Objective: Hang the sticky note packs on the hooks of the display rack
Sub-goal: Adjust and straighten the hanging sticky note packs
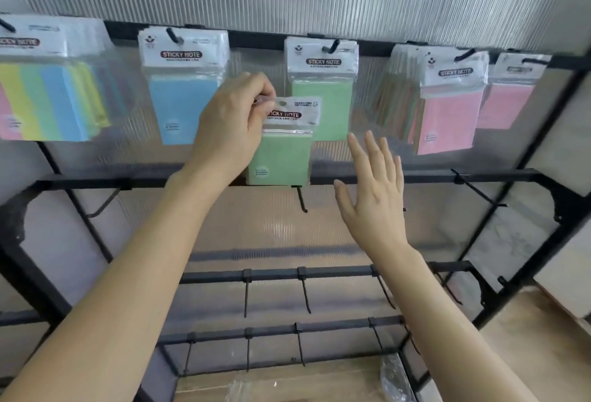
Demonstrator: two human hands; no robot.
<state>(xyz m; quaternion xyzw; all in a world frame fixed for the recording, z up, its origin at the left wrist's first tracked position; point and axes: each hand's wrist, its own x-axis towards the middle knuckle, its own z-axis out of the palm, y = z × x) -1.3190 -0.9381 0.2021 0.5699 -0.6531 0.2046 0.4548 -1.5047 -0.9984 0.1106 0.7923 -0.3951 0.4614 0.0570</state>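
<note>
The left arm reaches up, and the left hand (230, 120) pinches the top left corner of a green sticky note pack (281, 155) between curled fingertips and thumb. The pack hangs below and to the right of those fingers. The right hand (374, 190) is raised beside it, fingers straight and slightly spread, holding nothing, with its fingertips near the pack's right edge. Up and right of the pinch, a hanging green pack (323, 91) sits on a hook (332, 46).
</note>
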